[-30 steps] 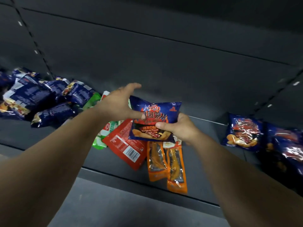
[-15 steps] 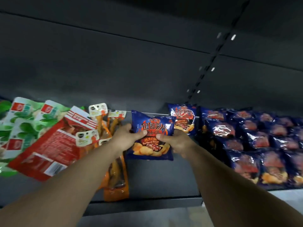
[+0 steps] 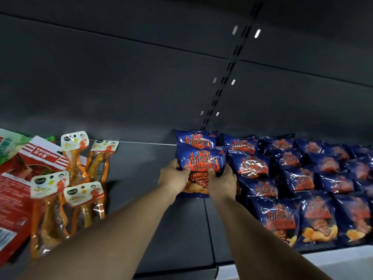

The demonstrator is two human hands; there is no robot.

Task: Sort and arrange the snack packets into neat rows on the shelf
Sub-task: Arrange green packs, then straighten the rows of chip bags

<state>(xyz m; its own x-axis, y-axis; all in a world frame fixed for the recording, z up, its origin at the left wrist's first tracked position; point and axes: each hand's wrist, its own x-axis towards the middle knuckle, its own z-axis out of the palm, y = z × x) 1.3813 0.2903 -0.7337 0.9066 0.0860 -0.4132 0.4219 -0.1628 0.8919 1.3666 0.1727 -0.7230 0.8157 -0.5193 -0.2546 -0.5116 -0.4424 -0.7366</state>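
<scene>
Since half a second ago the blue barbecue potato chip packet [image 3: 201, 168] has travelled right and further back along the shelf [image 3: 145, 199], and it now stands against the left end of the blue rows, overlapping the lower edge of another blue chip packet [image 3: 194, 138] behind it. The left hand [image 3: 173, 178] grips its left edge with the thumb pressed on the front; the right hand [image 3: 222, 181] grips its right edge the same way. The other fingers of both hands are hidden behind the bag, so how far they curl cannot be told. Whether the packet's bottom edge touches the shelf is unclear, as the wrists cover it.

To the right, the rows of matching blue chip packets [image 3: 298, 178] run off the frame edge, the far ones blurred and dim. To the left, well apart, lie orange vacuum-packed snack sticks [image 3: 80, 188] with white header cards, overlapping a red pouch [image 3: 18, 190] that is cut off by the frame. A green packet [image 3: 8, 144] shows only a corner. Print on most packets is too smeared to read.
</scene>
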